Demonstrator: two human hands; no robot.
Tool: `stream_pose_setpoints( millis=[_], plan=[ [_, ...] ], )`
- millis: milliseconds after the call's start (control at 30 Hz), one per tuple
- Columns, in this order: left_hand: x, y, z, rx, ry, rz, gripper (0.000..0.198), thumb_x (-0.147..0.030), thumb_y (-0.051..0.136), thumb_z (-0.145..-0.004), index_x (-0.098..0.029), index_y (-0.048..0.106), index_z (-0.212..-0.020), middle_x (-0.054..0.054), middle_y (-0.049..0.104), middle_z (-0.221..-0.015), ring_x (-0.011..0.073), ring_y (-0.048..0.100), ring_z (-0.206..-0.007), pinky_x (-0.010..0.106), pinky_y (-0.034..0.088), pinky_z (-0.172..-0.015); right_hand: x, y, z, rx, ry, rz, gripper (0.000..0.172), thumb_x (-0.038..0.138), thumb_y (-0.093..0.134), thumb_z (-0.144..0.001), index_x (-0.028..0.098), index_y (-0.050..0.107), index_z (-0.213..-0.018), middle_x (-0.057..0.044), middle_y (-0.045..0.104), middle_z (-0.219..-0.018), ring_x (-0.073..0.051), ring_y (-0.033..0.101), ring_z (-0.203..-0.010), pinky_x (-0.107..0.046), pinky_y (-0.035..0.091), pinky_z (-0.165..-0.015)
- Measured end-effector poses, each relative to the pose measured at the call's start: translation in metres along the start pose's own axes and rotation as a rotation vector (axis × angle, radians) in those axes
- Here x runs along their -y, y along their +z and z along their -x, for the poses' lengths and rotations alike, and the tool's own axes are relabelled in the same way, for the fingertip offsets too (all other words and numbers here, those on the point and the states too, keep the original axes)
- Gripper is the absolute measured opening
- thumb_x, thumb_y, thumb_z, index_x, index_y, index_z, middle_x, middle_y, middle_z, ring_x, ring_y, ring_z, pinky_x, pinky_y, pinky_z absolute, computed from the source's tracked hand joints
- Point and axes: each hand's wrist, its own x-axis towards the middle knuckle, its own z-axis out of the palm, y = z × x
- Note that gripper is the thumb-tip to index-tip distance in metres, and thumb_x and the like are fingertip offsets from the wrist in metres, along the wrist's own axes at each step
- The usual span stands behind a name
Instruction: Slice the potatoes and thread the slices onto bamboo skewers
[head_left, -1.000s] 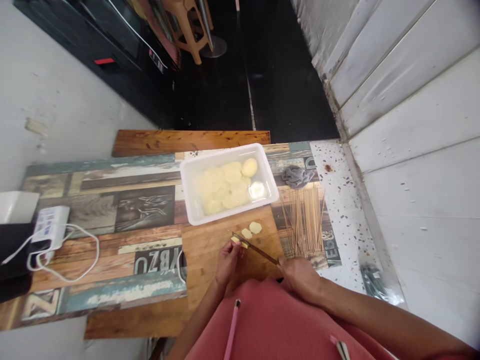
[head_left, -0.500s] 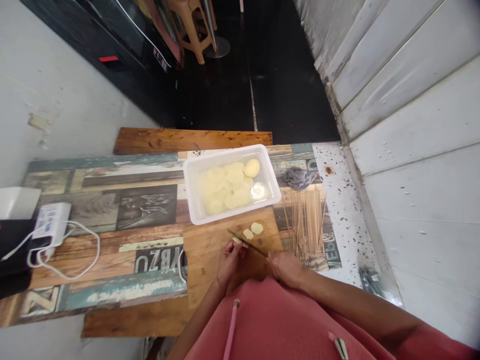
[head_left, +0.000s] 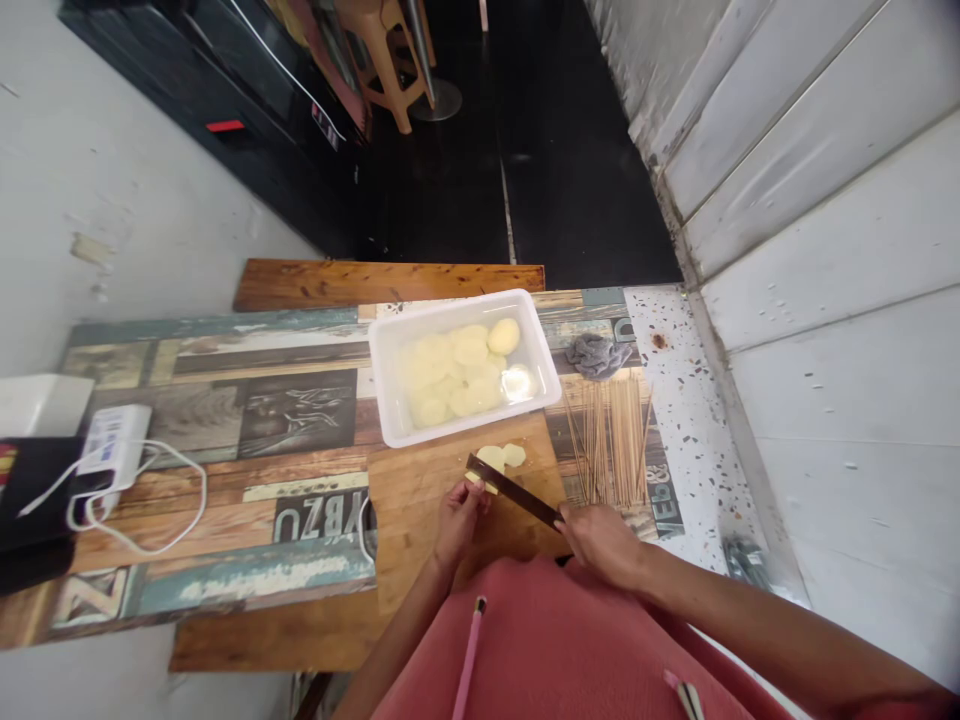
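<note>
We could nick our left hand [head_left: 459, 512], its grip pinched on the pale-yellow potato piece [head_left: 487, 487] on the brown wooden board [head_left: 409, 520], since our right hand [head_left: 600, 540] clamps the long dark-bladed knife [head_left: 517, 491] so near.

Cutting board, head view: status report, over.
Right hand: grip closed on knife. Left hand: holding yellow piece beside knife. Slices just beyond, tub behind.

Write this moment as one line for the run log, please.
left hand: holds potato piece | right hand: grips knife | slices: on cutting board
</note>
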Motion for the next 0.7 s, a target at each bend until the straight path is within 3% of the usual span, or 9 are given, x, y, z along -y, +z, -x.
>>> stream_pose_setpoints(
  millis=[267,700],
  plan=[
    [0.000,-0.001,0.000,-0.048,-0.034,0.005,0.037,-0.049,0.059,-0.072,-0.018,0.046,-0.057,-0.003,0.044,-0.050,0.0104,0.040,-0.049,0.025,0.031,-0.051,-0.006,0.000,-0.004,0.006,-0.054,0.071,0.025,0.021,0.032,-0.089,0.011,0.056,-0.088,-0.010,0.065,-0.067,-0.018,0.061,-0.056,-0.024,0.030,-0.047],
    [-0.002,-0.001,-0.004,-0.015,-0.062,0.162,0.038,-0.048,0.058,-0.074,-0.018,0.044,-0.057,-0.005,0.040,-0.050,0.0086,0.036,-0.048,0.024,0.030,-0.050,0.018,0.008,-0.039,0.026,-0.011,0.093,0.021,0.019,0.039,-0.086,0.010,0.055,-0.094,-0.011,0.067,-0.072,-0.021,0.064,-0.065,-0.025,0.039,-0.052]
  ],
)
